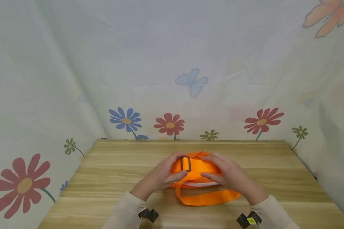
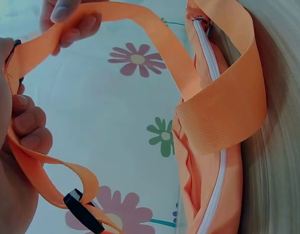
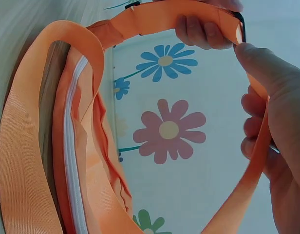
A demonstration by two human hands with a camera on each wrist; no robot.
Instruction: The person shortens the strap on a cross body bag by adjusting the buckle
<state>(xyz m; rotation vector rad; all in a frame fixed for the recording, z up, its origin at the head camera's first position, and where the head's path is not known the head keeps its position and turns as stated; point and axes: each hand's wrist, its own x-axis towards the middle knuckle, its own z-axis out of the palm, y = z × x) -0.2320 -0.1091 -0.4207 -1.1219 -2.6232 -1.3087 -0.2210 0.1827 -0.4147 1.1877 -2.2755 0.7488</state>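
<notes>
A flat orange fabric bag with a white zipper lies on the table. Its wide orange strap is raised above it between both hands. My left hand grips the strap beside a dark slide buckle, thumb below and fingers above in the head view. Opposite it, my right hand holds the same strap with thumb and curled fingers. A second dark buckle hangs on the strap below the left hand in the left wrist view. Part of the bag is hidden behind the hands.
A loose strap loop droops onto the wood-grain tabletop toward the person. Behind the table's far edge hangs a pale cloth backdrop printed with flowers and butterflies. Dark bands with small cameras sit on both wrists.
</notes>
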